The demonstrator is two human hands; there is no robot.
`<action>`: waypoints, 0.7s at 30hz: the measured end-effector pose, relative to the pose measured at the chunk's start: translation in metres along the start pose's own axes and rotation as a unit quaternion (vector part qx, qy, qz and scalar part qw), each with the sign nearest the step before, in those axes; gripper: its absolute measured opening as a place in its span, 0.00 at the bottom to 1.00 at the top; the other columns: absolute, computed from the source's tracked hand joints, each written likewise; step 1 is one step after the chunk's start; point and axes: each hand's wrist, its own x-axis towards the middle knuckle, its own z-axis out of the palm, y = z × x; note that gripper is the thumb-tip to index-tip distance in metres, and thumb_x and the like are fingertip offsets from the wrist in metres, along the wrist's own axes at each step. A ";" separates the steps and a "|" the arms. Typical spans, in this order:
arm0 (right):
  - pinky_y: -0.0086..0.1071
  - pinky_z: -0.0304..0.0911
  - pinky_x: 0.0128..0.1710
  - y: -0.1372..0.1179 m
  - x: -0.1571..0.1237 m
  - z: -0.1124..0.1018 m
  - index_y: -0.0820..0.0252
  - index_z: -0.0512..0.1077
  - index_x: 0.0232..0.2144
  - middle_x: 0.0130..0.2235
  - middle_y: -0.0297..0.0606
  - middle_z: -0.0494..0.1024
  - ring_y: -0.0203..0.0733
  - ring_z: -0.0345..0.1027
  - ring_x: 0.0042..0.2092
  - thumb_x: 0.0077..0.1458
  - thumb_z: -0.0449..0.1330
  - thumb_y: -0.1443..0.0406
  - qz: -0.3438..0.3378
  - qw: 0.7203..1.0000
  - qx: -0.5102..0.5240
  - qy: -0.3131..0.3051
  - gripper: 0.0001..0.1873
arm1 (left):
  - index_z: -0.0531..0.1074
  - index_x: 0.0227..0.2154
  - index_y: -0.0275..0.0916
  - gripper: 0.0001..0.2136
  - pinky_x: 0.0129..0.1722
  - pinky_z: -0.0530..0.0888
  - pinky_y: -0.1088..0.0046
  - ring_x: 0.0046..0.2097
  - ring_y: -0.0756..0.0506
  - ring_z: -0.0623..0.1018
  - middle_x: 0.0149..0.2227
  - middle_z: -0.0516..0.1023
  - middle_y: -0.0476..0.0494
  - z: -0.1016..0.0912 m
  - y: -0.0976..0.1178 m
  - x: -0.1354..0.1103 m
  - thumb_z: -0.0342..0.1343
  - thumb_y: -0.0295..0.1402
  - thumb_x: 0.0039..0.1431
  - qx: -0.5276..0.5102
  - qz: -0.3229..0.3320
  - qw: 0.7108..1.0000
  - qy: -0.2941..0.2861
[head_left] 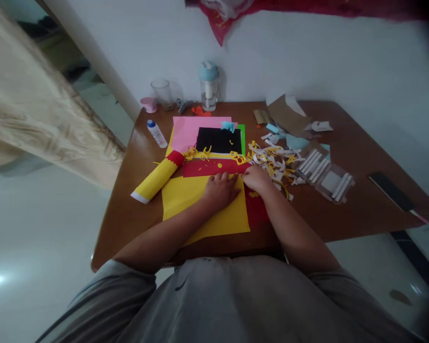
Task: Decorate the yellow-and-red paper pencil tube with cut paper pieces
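A yellow sheet of paper (189, 205) lies at the front of the table, partly over a red sheet (200, 167). My left hand (219, 191) rests flat on the yellow sheet near its far edge, fingers spread. At the sheet's far right corner, my right hand (256, 180) is closed, with the fingertips pinching the paper's edge. To the left lies a rolled yellow paper tube (155, 180) with a red zigzag band at one end. Small yellow paper scraps (238, 157) are strewn just beyond my hands.
Behind lie a pink sheet (186, 133) and a black sheet (214, 139). A glue bottle (157, 134), drinking glass (163, 95) and water bottle (209, 88) stand farther back. Right are paper strips (268, 155), an open plastic case (331, 183) and a dark phone (391, 191).
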 end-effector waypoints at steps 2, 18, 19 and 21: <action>0.50 0.83 0.61 0.001 -0.001 0.001 0.57 0.82 0.61 0.62 0.46 0.85 0.51 0.84 0.58 0.79 0.70 0.53 -0.001 1.000 -0.003 0.004 0.18 | 0.61 0.85 0.44 0.34 0.63 0.73 0.50 0.68 0.28 0.77 0.67 0.79 0.27 0.000 0.000 0.000 0.49 0.52 0.85 -0.001 0.001 1.000 0.000; 0.50 0.84 0.59 0.005 -0.008 0.005 0.59 0.82 0.59 0.58 0.45 0.86 0.50 0.85 0.56 0.79 0.69 0.51 -0.010 1.000 -0.008 0.029 0.19 | 0.63 0.84 0.44 0.34 0.64 0.73 0.51 0.68 0.28 0.77 0.67 0.78 0.27 0.002 -0.001 0.000 0.49 0.52 0.84 -0.005 0.000 1.000 0.006; 0.50 0.84 0.59 0.006 -0.009 0.005 0.59 0.82 0.59 0.58 0.45 0.87 0.50 0.85 0.56 0.79 0.69 0.51 -0.012 0.999 -0.008 0.030 0.19 | 0.63 0.84 0.44 0.33 0.63 0.73 0.51 0.68 0.28 0.77 0.67 0.78 0.27 0.001 -0.001 0.000 0.49 0.52 0.84 -0.004 0.000 1.000 0.006; 0.50 0.84 0.58 0.007 -0.011 0.006 0.59 0.82 0.58 0.58 0.45 0.87 0.50 0.85 0.55 0.79 0.69 0.51 -0.016 0.999 -0.008 0.032 0.19 | 0.64 0.83 0.44 0.33 0.63 0.73 0.51 0.68 0.28 0.77 0.67 0.79 0.27 0.001 -0.001 0.000 0.50 0.52 0.84 -0.004 0.000 1.000 0.006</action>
